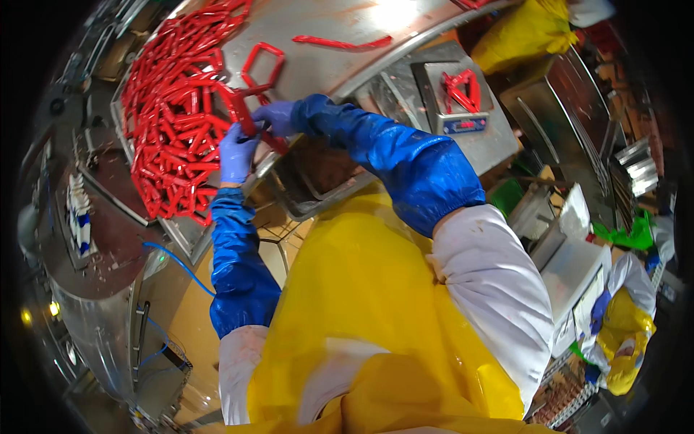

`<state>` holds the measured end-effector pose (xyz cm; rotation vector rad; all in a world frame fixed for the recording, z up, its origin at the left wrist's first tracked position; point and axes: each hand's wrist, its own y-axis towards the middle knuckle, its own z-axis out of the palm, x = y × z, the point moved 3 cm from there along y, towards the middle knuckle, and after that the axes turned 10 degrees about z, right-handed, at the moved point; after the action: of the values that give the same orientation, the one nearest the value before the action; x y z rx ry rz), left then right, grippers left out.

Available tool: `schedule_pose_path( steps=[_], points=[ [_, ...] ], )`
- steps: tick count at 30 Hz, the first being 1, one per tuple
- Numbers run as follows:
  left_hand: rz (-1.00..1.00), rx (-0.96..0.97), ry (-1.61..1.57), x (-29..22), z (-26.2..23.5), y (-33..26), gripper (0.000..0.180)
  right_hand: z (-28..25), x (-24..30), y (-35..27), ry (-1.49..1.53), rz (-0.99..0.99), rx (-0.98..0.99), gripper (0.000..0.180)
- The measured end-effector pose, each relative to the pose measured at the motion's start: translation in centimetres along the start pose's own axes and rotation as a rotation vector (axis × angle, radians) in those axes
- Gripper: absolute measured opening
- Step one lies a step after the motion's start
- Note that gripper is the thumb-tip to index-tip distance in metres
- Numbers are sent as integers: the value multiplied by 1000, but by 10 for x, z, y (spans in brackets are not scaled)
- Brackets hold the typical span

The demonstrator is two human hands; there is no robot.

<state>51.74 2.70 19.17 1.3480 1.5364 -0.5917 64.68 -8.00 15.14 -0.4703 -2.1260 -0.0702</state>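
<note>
A large heap of red-cased sausage links (173, 137) lies along the left side of the steel table (325, 72). At the heap's right edge, my left hand (238, 153), in a purple glove, is closed on a bunch of red sausages (236, 105). My right hand (276, 118), gloved the same way, grips this bunch from the other side; its fingertips are partly hidden. Just beyond my hands sits a loop of sausages (262, 65). A single long strand (341, 43) rests farther back on the table.
To the right stands a digital scale (434, 79) with a few red sausages (463, 92) on it. Below the table edge is a metal tub (318, 197). People in yellow aprons (524, 36) are at the far right and lower right. A blue hose (181, 266) hangs left of my left arm.
</note>
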Motion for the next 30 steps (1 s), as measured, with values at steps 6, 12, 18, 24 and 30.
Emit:
schedule_pose_path(
  steps=[6, 12, 18, 24, 30],
  points=[
    [110, -149, 10, 6, 0, -6, 25, 6, 21, 10, -142, 39, 9, 27],
    [37, -130, -239, 27, 11, -4, 26, 1, 11, 1, 114, 164, 117, 32],
    [-240, -49, -91, 63, 2, -24, 25, -14, 71, -19, -485, 267, 211, 45],
    [-771, 368, -304, 46, 28, -48, 23, 14, 5, -20, -265, 456, 320, 46],
    [-661, -109, -860, 66, 42, -49, 18, 87, -14, -64, 446, 339, -157, 32]
  ],
)
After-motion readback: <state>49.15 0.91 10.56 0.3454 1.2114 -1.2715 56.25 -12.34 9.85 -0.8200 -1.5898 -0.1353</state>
